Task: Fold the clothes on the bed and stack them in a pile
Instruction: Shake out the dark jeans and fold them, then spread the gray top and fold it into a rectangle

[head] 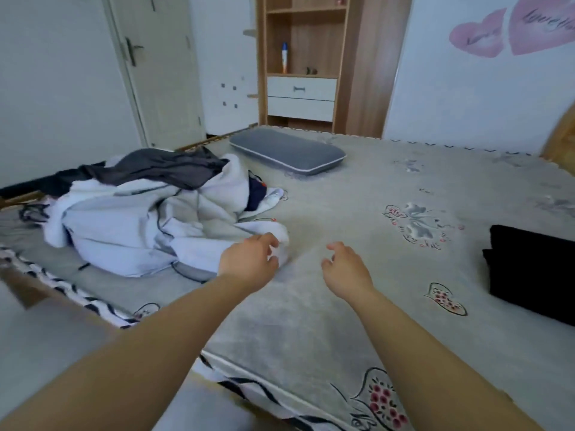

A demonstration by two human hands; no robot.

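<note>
A heap of unfolded clothes point(140, 219) lies on the left part of the bed point(326, 306), mostly white and pale grey, with a dark grey garment point(161, 169) on top. My left hand point(249, 262) is at the heap's near right edge, fingers loosely curled and touching a white fold point(277, 237). Over bare bedding to the right hovers my right hand point(345, 265), fingers relaxed and holding nothing. A folded black garment point(532, 269) lies flat at the bed's right side.
A grey pillow point(289, 154) lies at the far side of the bed. Behind it stand a wooden shelf unit point(301, 60) with white drawers and a white door point(158, 70). The bed's near edge runs diagonally from left to bottom right.
</note>
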